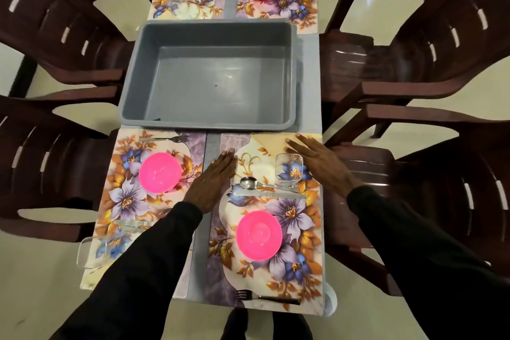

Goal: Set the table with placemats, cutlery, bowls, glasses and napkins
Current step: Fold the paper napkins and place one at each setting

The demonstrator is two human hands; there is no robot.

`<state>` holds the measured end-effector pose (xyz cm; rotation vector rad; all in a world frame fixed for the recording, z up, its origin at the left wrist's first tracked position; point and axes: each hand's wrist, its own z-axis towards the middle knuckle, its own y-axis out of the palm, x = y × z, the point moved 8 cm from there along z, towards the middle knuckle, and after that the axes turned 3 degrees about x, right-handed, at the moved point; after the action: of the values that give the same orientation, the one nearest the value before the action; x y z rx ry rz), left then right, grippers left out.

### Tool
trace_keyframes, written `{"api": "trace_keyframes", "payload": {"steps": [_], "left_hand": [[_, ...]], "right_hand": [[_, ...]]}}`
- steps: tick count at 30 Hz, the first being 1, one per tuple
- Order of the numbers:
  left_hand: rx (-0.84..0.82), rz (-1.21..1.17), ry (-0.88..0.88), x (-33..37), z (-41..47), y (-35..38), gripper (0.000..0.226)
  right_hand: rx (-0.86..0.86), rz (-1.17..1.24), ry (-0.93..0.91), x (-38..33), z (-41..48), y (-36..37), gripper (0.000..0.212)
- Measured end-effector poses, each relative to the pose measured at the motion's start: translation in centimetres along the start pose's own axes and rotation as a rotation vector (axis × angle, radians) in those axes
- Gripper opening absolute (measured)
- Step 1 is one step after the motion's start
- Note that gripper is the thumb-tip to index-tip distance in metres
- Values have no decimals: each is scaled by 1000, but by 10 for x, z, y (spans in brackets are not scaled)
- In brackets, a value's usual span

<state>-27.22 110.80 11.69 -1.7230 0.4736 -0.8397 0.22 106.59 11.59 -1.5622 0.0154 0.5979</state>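
My left hand [214,181] and right hand [317,164] lie flat, grasping nothing, flanking the near-right floral placemat [300,265] (apparently squaring it); pink bowl [259,235], glass [289,168], spoon [249,183] and cream napkin [271,143] sit on it.

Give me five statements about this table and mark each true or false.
1. The grey tub holds cutlery. False: it is empty.
2. Both hands, left and right, lie flat and open on the near right placemat. True.
3. The bowl on that placemat is blue. False: it is pink.
4. A spoon lies between the hands. True.
5. The glass beside the right hand lies on its side. False: it stands upright.
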Motion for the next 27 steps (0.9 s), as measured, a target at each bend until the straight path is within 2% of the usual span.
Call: {"api": "trace_keyframes", "payload": {"steps": [6, 9, 11, 14, 21, 27], "left_hand": [[66, -39, -4, 5, -3, -6, 91], [107, -22, 7, 10, -13, -11, 91], [117, 0, 2, 13, -23, -12, 95], [103, 7, 8, 16, -38, -9, 88], [40, 32, -57, -1, -57, 15, 73], [36, -2, -91, 3, -63, 20, 70]], "right_hand": [[107, 106, 120, -6, -13, -17, 89], [206, 342, 275, -12, -34, -26, 79], [213, 455, 351, -25, -39, -27, 68], [214, 601, 423, -37, -37, -25, 57], [180, 759, 561, -45, -39, -14, 61], [225, 792, 581, -57, -37, -23, 63]]}}
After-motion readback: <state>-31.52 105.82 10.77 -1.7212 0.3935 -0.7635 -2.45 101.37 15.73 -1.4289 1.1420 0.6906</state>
